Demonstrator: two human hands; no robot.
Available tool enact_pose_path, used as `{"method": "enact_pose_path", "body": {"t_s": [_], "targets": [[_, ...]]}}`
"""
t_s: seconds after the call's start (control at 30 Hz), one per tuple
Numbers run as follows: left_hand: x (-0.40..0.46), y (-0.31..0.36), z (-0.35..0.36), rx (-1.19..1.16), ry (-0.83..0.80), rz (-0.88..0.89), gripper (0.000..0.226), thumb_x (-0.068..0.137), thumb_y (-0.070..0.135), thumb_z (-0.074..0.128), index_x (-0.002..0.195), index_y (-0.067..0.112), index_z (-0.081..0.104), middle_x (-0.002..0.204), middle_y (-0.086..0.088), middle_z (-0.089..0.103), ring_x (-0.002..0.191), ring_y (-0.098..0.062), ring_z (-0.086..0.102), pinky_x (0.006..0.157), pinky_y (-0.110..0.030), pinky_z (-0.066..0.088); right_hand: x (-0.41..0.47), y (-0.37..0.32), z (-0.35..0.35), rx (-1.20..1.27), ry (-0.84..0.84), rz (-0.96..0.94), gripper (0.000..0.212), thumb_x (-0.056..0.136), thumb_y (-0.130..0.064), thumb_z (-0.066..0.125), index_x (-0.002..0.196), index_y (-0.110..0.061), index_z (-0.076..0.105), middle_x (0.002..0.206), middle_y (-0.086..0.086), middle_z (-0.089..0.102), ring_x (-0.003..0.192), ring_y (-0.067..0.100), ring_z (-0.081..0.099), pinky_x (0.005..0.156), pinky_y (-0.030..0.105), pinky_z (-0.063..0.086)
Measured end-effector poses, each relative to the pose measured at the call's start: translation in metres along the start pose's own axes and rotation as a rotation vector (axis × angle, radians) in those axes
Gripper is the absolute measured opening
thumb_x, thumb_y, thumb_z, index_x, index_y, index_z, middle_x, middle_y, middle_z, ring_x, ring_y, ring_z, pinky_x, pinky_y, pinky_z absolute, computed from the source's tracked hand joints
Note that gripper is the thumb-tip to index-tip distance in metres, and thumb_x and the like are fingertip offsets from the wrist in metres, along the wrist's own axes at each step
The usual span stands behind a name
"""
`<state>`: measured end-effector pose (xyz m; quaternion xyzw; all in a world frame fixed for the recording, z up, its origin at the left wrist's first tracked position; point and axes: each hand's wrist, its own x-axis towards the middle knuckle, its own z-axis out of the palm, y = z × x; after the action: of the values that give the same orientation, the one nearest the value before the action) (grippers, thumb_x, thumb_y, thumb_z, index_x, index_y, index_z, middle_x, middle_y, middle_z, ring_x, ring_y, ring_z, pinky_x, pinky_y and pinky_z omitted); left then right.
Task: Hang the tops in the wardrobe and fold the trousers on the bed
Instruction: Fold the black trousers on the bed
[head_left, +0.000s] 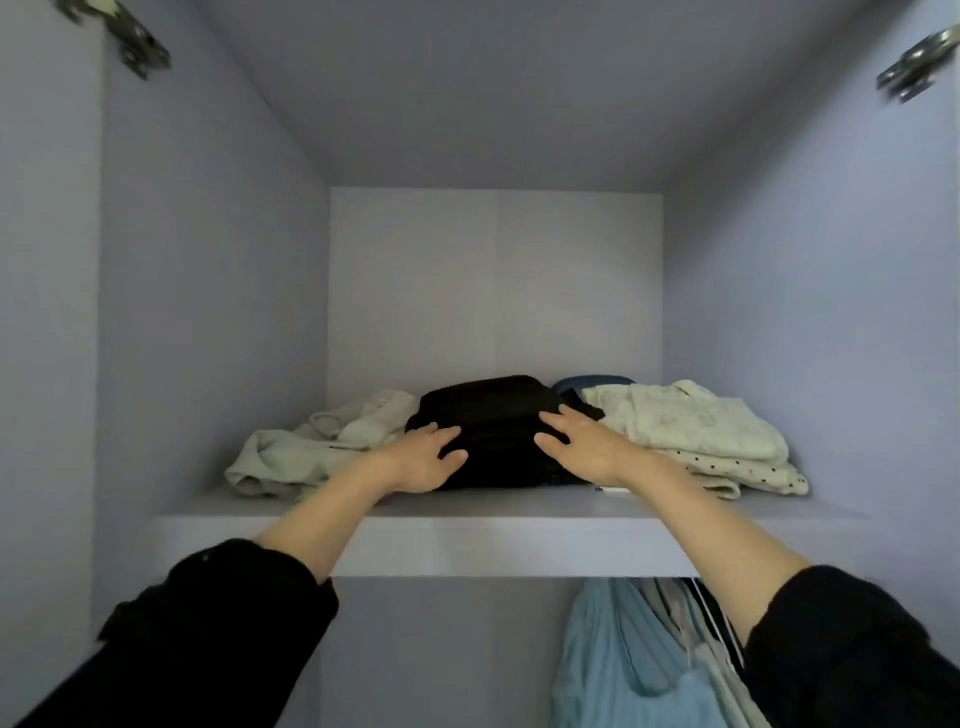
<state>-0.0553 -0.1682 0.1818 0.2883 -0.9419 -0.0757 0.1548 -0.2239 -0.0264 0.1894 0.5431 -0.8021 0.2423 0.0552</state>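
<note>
Head view: folded black fabric stack (493, 415) sits mid-shelf on the pale lilac wardrobe shelf (467, 540), between the crumpled cream garment (311, 447) and the folded cream dotted pile (717, 436). Left hand (423, 460) and right hand (584, 441) lie flat on its sides, fingers extended, gripping nothing. Press evenly, square the edges (avoid dragging the neighbours).

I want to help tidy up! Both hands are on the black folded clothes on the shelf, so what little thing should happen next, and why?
Probably nudge the black folded pile a little further back. The left hand and right hand press flat on its front corners, and it sits nearer the shelf edge than the pale piles beside it.
</note>
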Motion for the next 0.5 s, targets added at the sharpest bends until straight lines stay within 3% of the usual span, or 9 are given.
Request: {"method": "enact_pose_path", "body": {"t_s": [0.23,0.43,0.5], "targets": [[-0.128,0.004,0.008,-0.049,0.016,0.083,0.050,0.099,0.029,0.042,0.146,0.017,0.030,0.150,-0.005,0.032,0.137,-0.020,0.030,0.107,-0.023,0.023,-0.132,-0.046,0.023,0.041,0.000,-0.035,0.053,0.100,-0.034,0.039,0.149,-0.016,0.026,0.156,0.003,0.022,0.143,0.017,0.020,0.114,0.026,0.015],[-0.223,0.023,0.004,-0.080,0.215,0.162,0.038,0.099,0.021,0.042,0.137,0.021,0.043,0.146,-0.001,0.038,0.134,-0.018,0.035,0.103,-0.023,0.026,-0.228,-0.071,0.028,-0.066,0.062,-0.097,0.045,0.099,-0.036,0.040,0.142,-0.022,0.039,0.144,-0.001,0.045,0.128,0.019,0.045,0.105,0.033,0.035],[-0.257,0.027,0.002,-0.078,0.248,0.186,0.037,0.099,0.020,0.042,0.135,0.024,0.046,0.144,0.003,0.040,0.119,-0.016,0.047,0.095,-0.021,0.032,-0.255,-0.078,0.030,-0.040,0.102,-0.131,0.042,0.099,-0.036,0.041,0.139,-0.024,0.042,0.137,-0.003,0.051,0.122,0.016,0.050,0.100,0.032,0.039]]}}
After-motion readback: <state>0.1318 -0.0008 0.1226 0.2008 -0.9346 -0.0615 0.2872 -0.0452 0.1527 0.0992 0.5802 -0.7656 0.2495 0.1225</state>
